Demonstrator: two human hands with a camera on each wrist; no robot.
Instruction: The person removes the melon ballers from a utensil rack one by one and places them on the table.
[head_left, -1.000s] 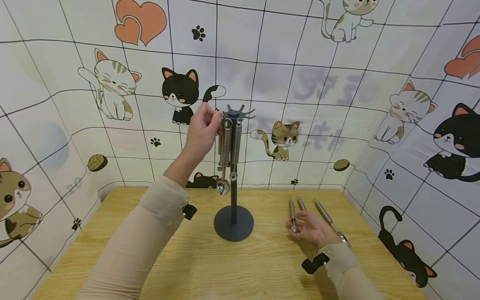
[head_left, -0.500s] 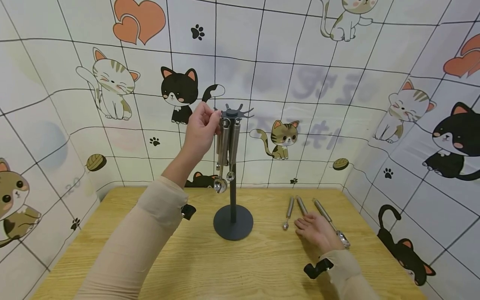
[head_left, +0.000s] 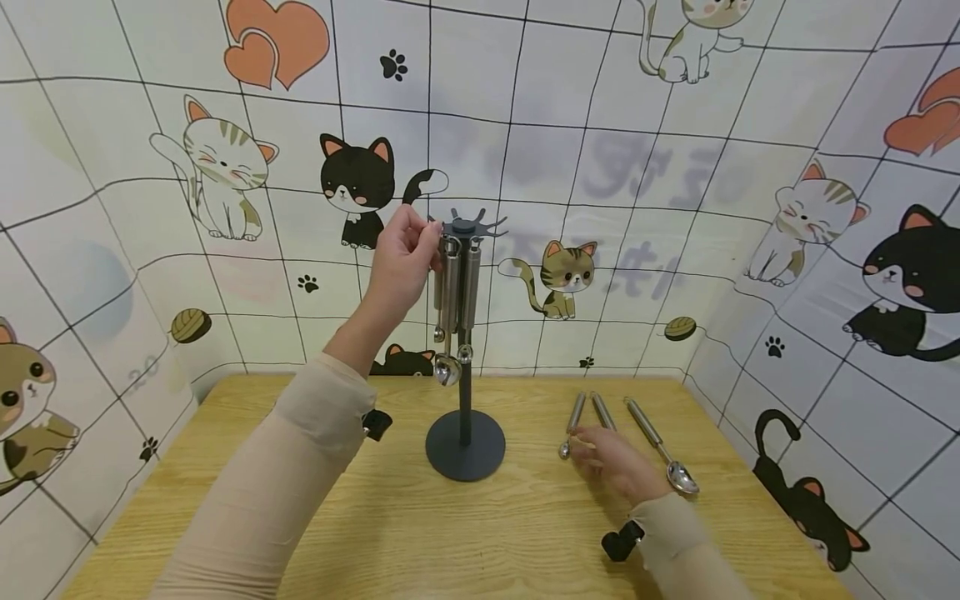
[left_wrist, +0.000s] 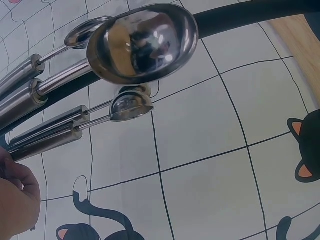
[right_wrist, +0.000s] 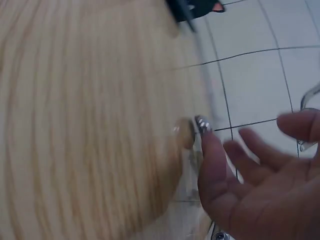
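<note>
Spoons, polished metal, dark round-based stand

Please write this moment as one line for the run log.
left hand: pinching at rack top; right hand: open, at small spoon, contact unclear; table: three spoons; rack: several hanging spoons

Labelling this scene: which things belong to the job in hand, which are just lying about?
Likely the job:
dark grey round-based metal stand
silver metal spoons hanging on it
three loose silver long-handled metal utensils
left hand, at the stand's top
right hand, by the loose utensils

Just around:
pale wood-grain table
white cat-print wall covering
black wrist-worn devices
</note>
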